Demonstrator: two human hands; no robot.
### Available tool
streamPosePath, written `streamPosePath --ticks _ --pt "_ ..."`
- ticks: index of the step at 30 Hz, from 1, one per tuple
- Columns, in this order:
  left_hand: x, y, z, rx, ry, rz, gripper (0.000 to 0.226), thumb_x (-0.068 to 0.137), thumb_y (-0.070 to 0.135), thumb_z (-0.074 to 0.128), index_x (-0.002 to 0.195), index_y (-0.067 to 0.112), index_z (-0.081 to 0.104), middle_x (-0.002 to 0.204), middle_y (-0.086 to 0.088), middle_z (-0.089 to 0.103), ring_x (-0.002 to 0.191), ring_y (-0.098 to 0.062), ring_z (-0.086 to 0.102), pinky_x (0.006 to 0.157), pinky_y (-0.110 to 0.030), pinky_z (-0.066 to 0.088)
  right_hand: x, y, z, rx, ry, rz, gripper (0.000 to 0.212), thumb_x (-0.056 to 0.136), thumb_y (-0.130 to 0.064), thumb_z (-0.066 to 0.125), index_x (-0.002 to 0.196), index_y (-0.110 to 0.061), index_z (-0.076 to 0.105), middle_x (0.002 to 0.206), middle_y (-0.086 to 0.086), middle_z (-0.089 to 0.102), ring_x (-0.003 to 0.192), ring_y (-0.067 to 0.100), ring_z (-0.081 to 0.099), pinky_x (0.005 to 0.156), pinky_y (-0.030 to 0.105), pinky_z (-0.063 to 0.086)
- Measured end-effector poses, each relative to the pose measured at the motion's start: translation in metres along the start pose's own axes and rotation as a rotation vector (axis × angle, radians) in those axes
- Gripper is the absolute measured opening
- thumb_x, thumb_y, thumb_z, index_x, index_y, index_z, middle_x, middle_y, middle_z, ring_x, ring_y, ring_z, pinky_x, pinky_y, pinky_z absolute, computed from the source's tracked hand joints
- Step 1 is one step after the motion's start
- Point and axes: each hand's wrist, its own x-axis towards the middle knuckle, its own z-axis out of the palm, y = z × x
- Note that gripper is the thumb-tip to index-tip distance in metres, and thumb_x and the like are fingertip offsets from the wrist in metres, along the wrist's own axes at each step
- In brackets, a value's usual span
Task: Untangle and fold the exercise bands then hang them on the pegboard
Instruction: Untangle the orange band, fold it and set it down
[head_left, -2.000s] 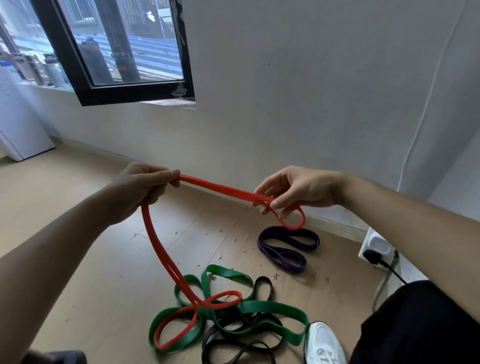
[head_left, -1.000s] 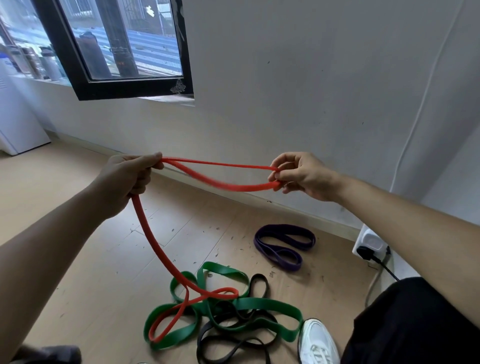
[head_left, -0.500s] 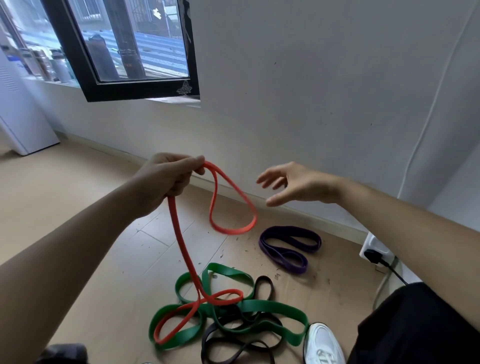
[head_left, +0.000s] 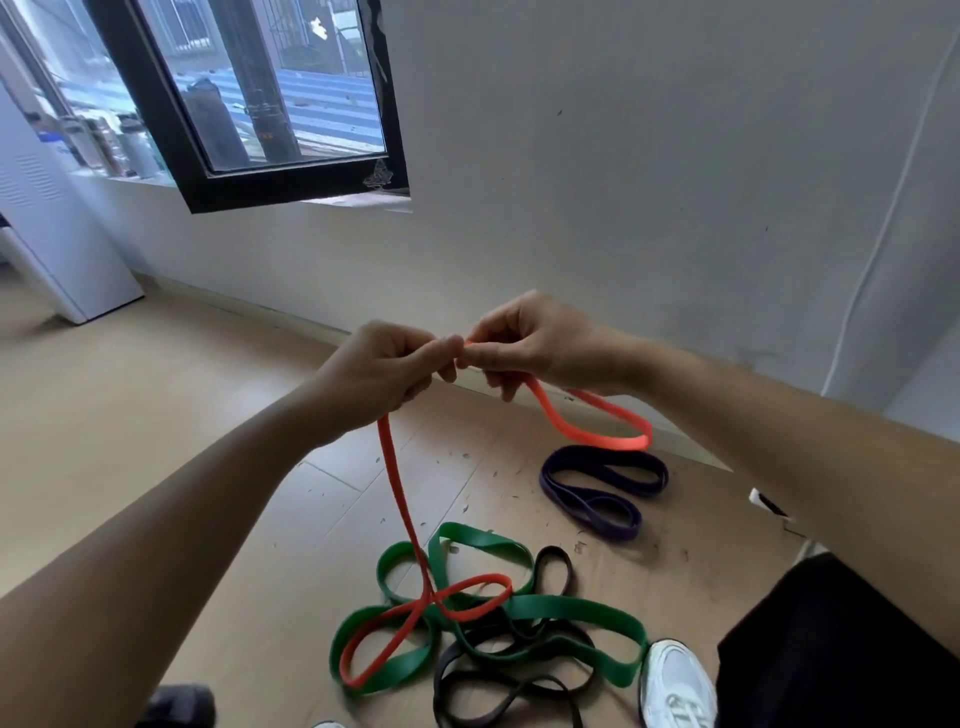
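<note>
Head view: your left hand (head_left: 384, 369) and right hand (head_left: 524, 348) meet, thumbs almost touching, both pinching the red band (head_left: 399, 493). One loop hangs from your right hand. A long strand drops from your left to the floor (head_left: 156, 415), crossing the green band (head_left: 571, 607) and black band (head_left: 554, 551). Lift slowly so the red slides free without dragging them. A purple band (head_left: 597, 456) lies apart.

I can read no text from here; the window sticker (head_left: 380, 174) and bottle label (head_left: 58, 146) are too blurred.
</note>
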Motion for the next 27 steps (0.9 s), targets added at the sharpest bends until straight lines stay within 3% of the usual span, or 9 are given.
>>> streamPosePath --ticks 4,7,10,15,22,24,27 --pt "0.002 -0.010 0.001 0.008 -0.016 0.051 0.032 0.092 0.029 0.059 0.106 0.001 0.066 0.076 -0.007 0.066 0.070 -0.021 0.068 0.071 -0.027 0.059 -0.001 -0.010 -0.007 -0.141 0.129 -0.091 0.015 0.099 -0.021 0.061 0.101 -0.011 0.072 0.073 -0.002 0.062 0.060 0.005 0.053 0.055 0.019 0.044" --pt "0.005 -0.024 0.008 0.031 -0.074 0.045 0.015 0.096 0.012 0.059 0.104 0.001 0.064 0.091 -0.014 0.066 0.088 -0.026 0.070 0.086 -0.035 0.059 -0.005 -0.014 -0.018 -0.100 0.243 -0.154 0.016 0.102 -0.017 0.058 0.104 -0.008 0.070 0.074 -0.006 0.059 0.061 -0.003 0.053 0.058 0.014 0.043" --pt "0.005 -0.041 0.016 0.064 -0.152 -0.011 0.010 0.097 0.005 0.057 0.100 0.002 0.066 0.094 -0.013 0.068 0.092 -0.023 0.071 0.085 -0.030 0.058 -0.011 -0.014 -0.033 -0.031 0.372 -0.202 0.022 0.103 -0.014 0.055 0.111 0.001 0.069 0.072 -0.006 0.056 0.059 -0.004 0.052 0.057 0.012 0.042" --pt "0.005 -0.061 0.025 0.125 -0.207 -0.145 0.007 0.096 0.008 0.061 0.098 0.007 0.067 0.097 -0.009 0.072 0.096 -0.019 0.072 0.079 -0.022 0.056 -0.015 -0.005 -0.047 0.126 0.556 -0.215 0.019 0.103 -0.017 0.056 0.107 -0.005 0.071 0.073 0.000 0.058 0.064 0.008 0.051 0.058 0.021 0.045" --pt "0.007 -0.080 0.035 0.235 -0.270 -0.240 0.006 0.095 0.016 0.065 0.097 0.014 0.071 0.094 -0.004 0.075 0.093 -0.016 0.072 0.086 -0.032 0.058 -0.023 0.002 -0.075 0.358 0.806 -0.192 0.022 0.106 -0.017 0.050 0.104 -0.003 0.068 0.074 0.003 0.056 0.064 0.011 0.052 0.062 0.026 0.048" --pt "0.007 -0.078 0.030 0.197 -0.260 -0.263 0.008 0.095 0.014 0.065 0.099 0.011 0.071 0.093 -0.007 0.074 0.092 -0.018 0.073 0.085 -0.032 0.058 -0.025 0.016 -0.082 0.347 0.837 -0.135 0.022 0.106 -0.019 0.050 0.102 -0.006 0.066 0.075 0.001 0.057 0.065 0.011 0.054 0.065 0.026 0.049" --pt "0.006 -0.071 0.011 -0.036 -0.143 -0.328 0.023 0.093 0.017 0.063 0.110 0.003 0.068 0.096 -0.014 0.075 0.097 -0.026 0.074 0.084 -0.033 0.060 -0.029 0.046 -0.091 0.271 0.740 0.019 0.020 0.107 -0.019 0.049 0.096 -0.013 0.064 0.077 0.000 0.059 0.068 0.011 0.060 0.073 0.030 0.049"
